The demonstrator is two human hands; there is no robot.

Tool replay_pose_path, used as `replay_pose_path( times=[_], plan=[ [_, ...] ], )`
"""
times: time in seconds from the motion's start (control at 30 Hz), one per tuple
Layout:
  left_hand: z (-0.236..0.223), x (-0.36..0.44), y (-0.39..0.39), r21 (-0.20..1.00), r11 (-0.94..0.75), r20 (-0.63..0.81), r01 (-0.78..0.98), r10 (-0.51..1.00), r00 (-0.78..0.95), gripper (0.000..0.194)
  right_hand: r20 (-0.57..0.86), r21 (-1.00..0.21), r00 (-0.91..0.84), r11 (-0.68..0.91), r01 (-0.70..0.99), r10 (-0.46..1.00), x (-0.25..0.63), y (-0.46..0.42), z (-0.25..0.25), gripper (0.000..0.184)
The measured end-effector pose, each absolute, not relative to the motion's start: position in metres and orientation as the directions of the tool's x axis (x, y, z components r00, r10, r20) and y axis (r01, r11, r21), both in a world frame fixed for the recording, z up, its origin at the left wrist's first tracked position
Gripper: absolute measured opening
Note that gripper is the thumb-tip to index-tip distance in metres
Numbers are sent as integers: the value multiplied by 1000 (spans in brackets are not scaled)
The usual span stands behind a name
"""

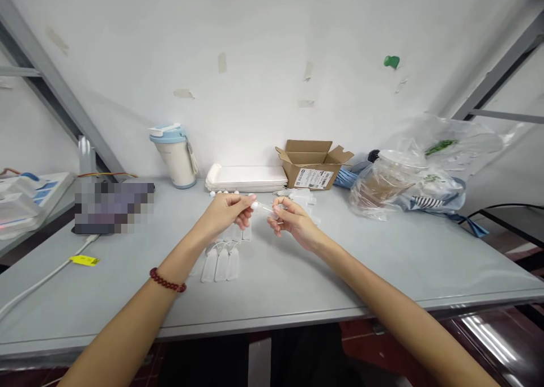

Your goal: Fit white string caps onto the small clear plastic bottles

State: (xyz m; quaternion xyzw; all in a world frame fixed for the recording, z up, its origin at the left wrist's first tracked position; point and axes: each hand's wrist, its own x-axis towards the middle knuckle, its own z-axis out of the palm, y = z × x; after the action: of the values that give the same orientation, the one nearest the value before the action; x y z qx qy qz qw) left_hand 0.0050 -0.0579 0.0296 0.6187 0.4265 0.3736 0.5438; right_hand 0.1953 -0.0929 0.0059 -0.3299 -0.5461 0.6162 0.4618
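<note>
My left hand is closed in a pinch on a small white ball. A short white strand runs from the ball towards my right hand. The fingers of my right hand are closed on a small translucent piece, partly hidden by them. Below my left hand, several translucent white tags with thin white loops lie in rows on the table. More small white balls sit just behind that hand. Beyond my right hand is a loose pile of translucent pieces.
At the back stand a cup with a blue lid, a stack of white trays and an open cardboard box. Plastic bags lie at right. A blurred dark object and a white cable are at left.
</note>
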Motion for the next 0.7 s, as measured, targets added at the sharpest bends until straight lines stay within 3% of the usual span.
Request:
replay_pose_path(
  times=[0.1, 0.43, 0.7],
  plan=[
    [29, 5, -59, 976, -64, -18, 210, 930, 367, 46, 102, -982, -347, 38, -187, 932, 196, -93, 8, 31],
    [33, -1, -58, 943, -247, 109, 225, 864, 492, 25, 73, -983, -313, 16, -182, 947, 201, -88, 6, 32],
    [34, 7, -63, 910, -230, 40, 346, 878, 478, 50, 109, -985, -322, 60, -159, 940, 199, -91, 9, 31]
  ],
)
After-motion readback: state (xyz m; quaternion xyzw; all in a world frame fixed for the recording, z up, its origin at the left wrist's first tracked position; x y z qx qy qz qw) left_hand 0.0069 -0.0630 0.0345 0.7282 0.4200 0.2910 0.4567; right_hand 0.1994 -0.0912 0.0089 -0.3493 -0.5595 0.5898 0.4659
